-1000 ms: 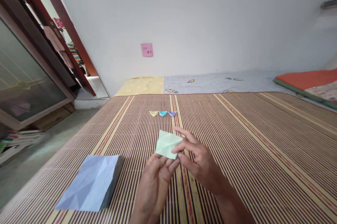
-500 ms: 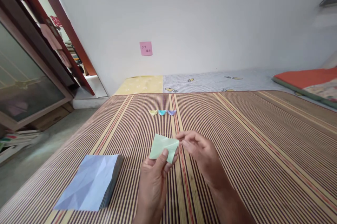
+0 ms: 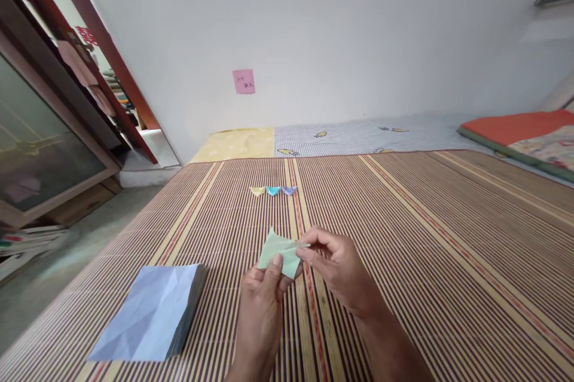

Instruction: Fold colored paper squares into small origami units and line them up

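A small light-green square of folded paper [image 3: 281, 249] is held up above the striped mat, its top left corner pointing up. My left hand [image 3: 263, 289] is closed on its lower part, thumb on top and fingers beneath. At the paper's right corner, my right hand [image 3: 334, 262] pinches the edge between thumb and fingers. Farther back on the mat sit three little folded paper pieces in a row: yellow [image 3: 257, 191], turquoise [image 3: 273, 191] and violet [image 3: 289, 191].
A thick stack of creased blue paper [image 3: 147, 310] lies on the striped mat [image 3: 426, 262] at the left. Patterned cloth [image 3: 341, 136] runs along the wall, with a folded red quilt [image 3: 524, 128] at far right. A pink note [image 3: 243, 81] sticks to the wall.
My right hand has moved from just beside the green paper's right corner to pinching it. The paper now looks more bent. The whole view has shifted slightly.
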`<state>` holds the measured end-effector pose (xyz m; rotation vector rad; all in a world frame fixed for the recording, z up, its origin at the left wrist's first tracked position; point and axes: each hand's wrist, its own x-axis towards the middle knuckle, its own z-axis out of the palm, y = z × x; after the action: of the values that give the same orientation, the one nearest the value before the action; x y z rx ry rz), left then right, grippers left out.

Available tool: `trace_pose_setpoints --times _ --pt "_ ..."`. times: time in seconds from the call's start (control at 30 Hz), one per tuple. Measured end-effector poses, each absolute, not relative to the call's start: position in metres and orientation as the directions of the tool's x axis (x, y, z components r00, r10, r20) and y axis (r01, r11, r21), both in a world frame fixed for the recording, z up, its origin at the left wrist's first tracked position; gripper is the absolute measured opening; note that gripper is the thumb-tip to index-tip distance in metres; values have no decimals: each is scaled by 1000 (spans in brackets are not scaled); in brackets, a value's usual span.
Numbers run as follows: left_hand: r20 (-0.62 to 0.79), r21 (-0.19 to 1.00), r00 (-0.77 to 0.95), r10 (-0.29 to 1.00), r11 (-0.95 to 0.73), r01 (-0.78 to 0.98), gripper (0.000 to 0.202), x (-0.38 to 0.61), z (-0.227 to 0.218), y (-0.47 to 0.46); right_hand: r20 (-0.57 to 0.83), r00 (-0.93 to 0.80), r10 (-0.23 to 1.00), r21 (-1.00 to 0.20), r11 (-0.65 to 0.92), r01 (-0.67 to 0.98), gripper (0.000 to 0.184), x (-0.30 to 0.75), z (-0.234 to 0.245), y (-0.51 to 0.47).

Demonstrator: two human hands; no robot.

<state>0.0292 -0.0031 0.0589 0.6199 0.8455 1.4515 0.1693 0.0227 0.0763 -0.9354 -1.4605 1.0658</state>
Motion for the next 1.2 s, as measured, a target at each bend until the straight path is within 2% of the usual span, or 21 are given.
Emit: trace_pose_setpoints --times 0.3,0.47,0.6,0.8,0.9,1.07,1.2 --pt "-133 843 87 987 159 -514 28 24 66 -5 112 -176 978 -972 71 -224 18 168 71 25" --pt "-96 909 45 994 106 -402 21 21 61 -2 6 -178 984 -963 -42 -266 25 167 70 26" --pt "-141 880 -14 990 119 -459 21 22 58 -1 -37 -193 981 -948 -96 -305 28 164 66 28" --pt "-253 752 3 967 199 -628 23 19 64 2 55 -282 958 -984 5 -176 21 167 64 30" --pt "-267 752 -16 964 198 -629 28 16 64 5 114 -255 960 -993 104 -54 17 169 63 30" --pt "-166 788 -32 986 113 -605 23 7 61 8 172 -262 950 -977 198 77 12 168 63 29" --pt "-195 779 -11 981 148 -610 25 1 63 10 229 -211 950 -952 264 154 5 167 67 26"
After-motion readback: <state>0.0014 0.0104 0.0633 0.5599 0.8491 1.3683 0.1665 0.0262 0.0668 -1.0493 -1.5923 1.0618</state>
